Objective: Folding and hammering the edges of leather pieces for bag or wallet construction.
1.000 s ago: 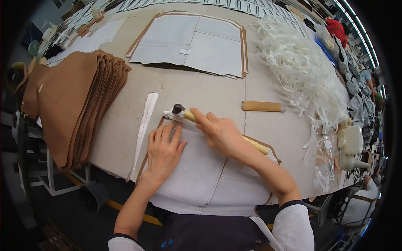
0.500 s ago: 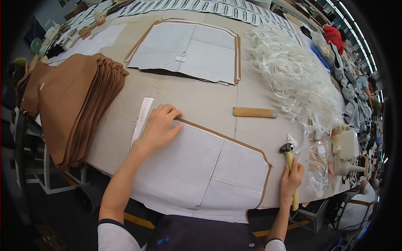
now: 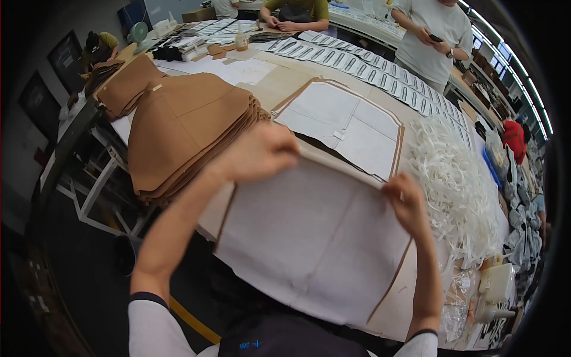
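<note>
A white-backed panel with brown edges, perhaps leather or cloth, is lifted in front of me and tilted over the table's near edge. My left hand, blurred by motion, pinches its far left corner. My right hand is closed on the far right corner. Just beyond the held panel lies a similar white-faced panel stack with brown borders. To the left of my left hand, a pile of brown pieces slopes over the table edge.
White ribbon-like strips are heaped at the right. A white plastic bottle and a clear bag lie near the right edge. Rows of pale slotted pieces line the far side. Other people stand or sit beyond, one holding a phone.
My right hand has let go of the hammer and taken the panel's right corner. Both hands have raised the panel off the table. The view has swung leftward and up.
</note>
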